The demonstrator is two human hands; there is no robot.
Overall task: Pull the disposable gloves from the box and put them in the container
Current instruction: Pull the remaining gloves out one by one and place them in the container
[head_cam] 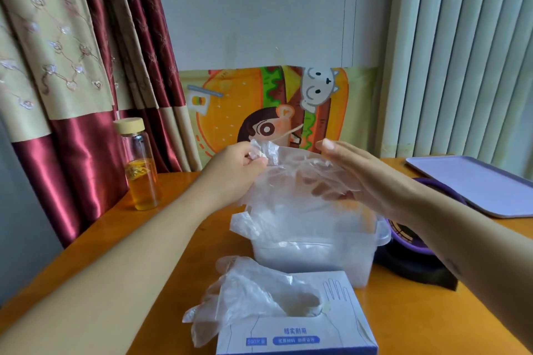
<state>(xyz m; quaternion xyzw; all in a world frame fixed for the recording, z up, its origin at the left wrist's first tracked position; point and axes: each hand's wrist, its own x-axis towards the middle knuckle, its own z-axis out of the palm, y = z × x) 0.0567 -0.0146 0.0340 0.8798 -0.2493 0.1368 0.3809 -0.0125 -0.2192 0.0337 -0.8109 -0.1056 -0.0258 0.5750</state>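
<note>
A white and blue glove box (300, 334) stands at the table's near edge, with a clear glove (245, 291) hanging out of its top slot to the left. Behind it is a translucent plastic container (314, 256) with gloves spilling over its left rim. Above the container hangs a clear disposable glove (285, 179). My left hand (233, 170) pinches its upper left corner. My right hand (360, 173) lies flat with straight fingers against the glove's right side, partly seen through the film.
A glass bottle (141, 167) of amber liquid with a wooden lid stands at the left by the curtain. A lilac tray (473, 181) lies at the right rear. A purple and black object (415, 251) sits right of the container.
</note>
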